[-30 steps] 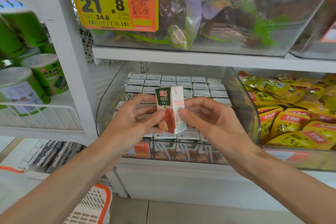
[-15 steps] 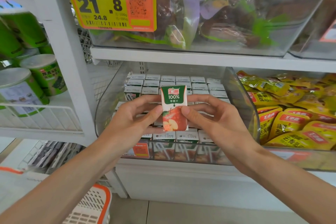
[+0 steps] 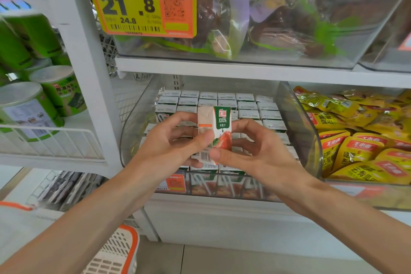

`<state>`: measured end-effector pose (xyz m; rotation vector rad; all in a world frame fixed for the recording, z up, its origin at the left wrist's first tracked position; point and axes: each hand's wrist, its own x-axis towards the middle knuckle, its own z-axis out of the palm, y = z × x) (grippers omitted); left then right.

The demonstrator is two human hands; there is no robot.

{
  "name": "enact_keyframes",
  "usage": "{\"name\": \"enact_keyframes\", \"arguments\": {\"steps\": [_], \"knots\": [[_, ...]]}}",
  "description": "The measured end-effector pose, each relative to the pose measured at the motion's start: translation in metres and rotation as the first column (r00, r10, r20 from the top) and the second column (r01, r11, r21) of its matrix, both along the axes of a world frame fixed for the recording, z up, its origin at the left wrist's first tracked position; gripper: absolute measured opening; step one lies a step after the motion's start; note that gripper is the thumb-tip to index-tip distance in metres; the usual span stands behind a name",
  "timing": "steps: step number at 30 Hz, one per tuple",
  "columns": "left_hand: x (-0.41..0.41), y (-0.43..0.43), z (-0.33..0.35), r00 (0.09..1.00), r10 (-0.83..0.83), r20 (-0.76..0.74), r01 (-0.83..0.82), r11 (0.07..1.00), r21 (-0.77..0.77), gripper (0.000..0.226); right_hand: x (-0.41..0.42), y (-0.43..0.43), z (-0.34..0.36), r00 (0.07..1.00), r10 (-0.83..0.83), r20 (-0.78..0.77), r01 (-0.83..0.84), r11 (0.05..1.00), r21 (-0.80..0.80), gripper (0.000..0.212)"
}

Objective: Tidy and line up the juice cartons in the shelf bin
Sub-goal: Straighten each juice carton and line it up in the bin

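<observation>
Both hands hold one juice carton upright over the clear shelf bin.
The left hand and right hand pinch it between thumbs and curled fingers, its barcode side and green front facing the camera. Carton and hands hide part of the packed cartons lined up in the bin. Yellow snack pouches fill the neighbouring bin on the right, green cans stand on the left, and a price tag hangs above.
</observation>
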<state>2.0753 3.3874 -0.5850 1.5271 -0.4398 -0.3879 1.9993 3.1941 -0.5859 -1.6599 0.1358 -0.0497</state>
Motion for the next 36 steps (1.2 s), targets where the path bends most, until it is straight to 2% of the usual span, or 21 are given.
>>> {"name": "enact_keyframes", "arguments": {"steps": [5, 7, 11, 13, 16, 18, 23, 25, 32, 36], "knots": [[0.0, 0.0, 0.001, 0.999, -0.03, -0.03, 0.029, 0.999, -0.013, 0.034, 0.002, -0.002, 0.002, 0.998, -0.061, -0.014, 0.061, 0.998, 0.017, 0.037], [0.0, 0.001, 0.0, 0.999, -0.033, -0.016, 0.033, 0.999, -0.012, 0.03, 0.003, -0.003, 0.003, 0.999, -0.039, -0.016, 0.04, 0.999, 0.03, 0.036], [0.002, 0.0, 0.0, 1.0, 0.023, -0.011, -0.023, 1.0, -0.002, 0.052, 0.003, -0.003, 0.004, 1.0, 0.0, -0.005, 0.0, 0.998, 0.058, 0.044], [0.002, 0.0, 0.0, 1.0, -0.019, 0.021, 0.019, 0.999, 0.043, 0.058, 0.003, -0.003, 0.005, 1.0, 0.026, -0.005, -0.026, 0.997, 0.079, 0.044], [-0.001, 0.0, 0.0, 0.993, -0.112, 0.049, 0.107, 0.991, 0.083, 0.049, 0.004, -0.002, 0.004, 0.997, 0.082, 0.009, -0.082, 0.99, 0.111, 0.046], [-0.002, 0.0, 0.0, 0.993, -0.11, 0.037, 0.108, 0.992, 0.059, 0.044, 0.003, -0.002, 0.003, 0.993, 0.112, 0.038, -0.116, 0.987, 0.109, 0.044], [0.0, -0.002, -0.001, 0.998, -0.058, 0.02, 0.057, 0.998, 0.03, 0.04, 0.001, -0.003, 0.002, 0.992, 0.077, 0.1, -0.072, 0.996, -0.055, 0.04], [-0.001, -0.003, -0.001, 0.999, -0.042, 0.016, 0.042, 0.999, 0.023, 0.04, 0.001, -0.002, 0.001, 0.993, 0.043, 0.114, -0.035, 0.997, -0.072, 0.04], [-0.002, 0.003, 0.007, 1.0, -0.015, -0.017, 0.017, 0.997, 0.072, 0.027, -0.002, -0.005, -0.001, 0.991, -0.045, 0.125, 0.041, 0.999, 0.034, 0.04], [-0.011, 0.004, 0.009, 0.999, 0.045, -0.004, -0.045, 0.997, 0.06, 0.025, -0.005, -0.003, -0.002, 0.994, -0.002, 0.112, -0.005, 0.998, 0.062, 0.037]]}}
